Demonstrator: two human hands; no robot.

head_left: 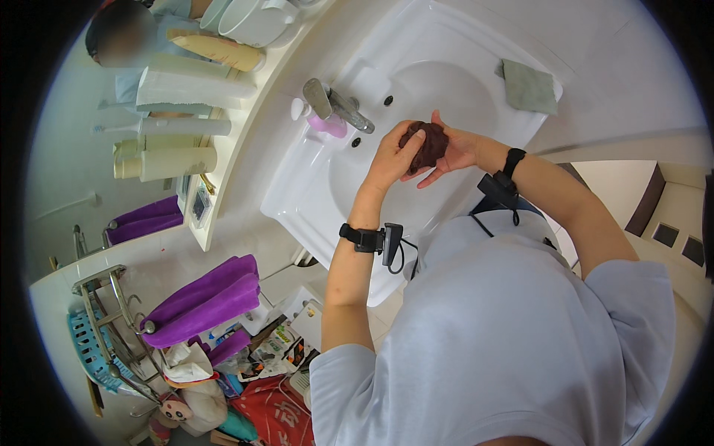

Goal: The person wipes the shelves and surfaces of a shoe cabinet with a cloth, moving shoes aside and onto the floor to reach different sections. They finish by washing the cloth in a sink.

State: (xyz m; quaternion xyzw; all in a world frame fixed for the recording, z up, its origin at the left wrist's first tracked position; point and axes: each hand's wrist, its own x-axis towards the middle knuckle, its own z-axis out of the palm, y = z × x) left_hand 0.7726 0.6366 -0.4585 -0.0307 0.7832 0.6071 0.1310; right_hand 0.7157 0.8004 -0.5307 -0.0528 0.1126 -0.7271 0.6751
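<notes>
Over the white washbasin, both hands hold a bunched dark brown cloth. My left hand clasps it, with the thumb pressed across its upper face. My right hand cups it from the other side, fingers spread and partly hidden beneath it. Just left of the hands, the chrome faucet points toward them; whether water runs cannot be told. A pump bottle with pink liquid stands behind the faucet. Each wrist wears a black strap with a small device.
A grey-green cloth lies over the basin's far-right corner. Bottles, an electric toothbrush and cups line the mirror shelf. A purple towel hangs from a metal rack at left, above packages and a red bag.
</notes>
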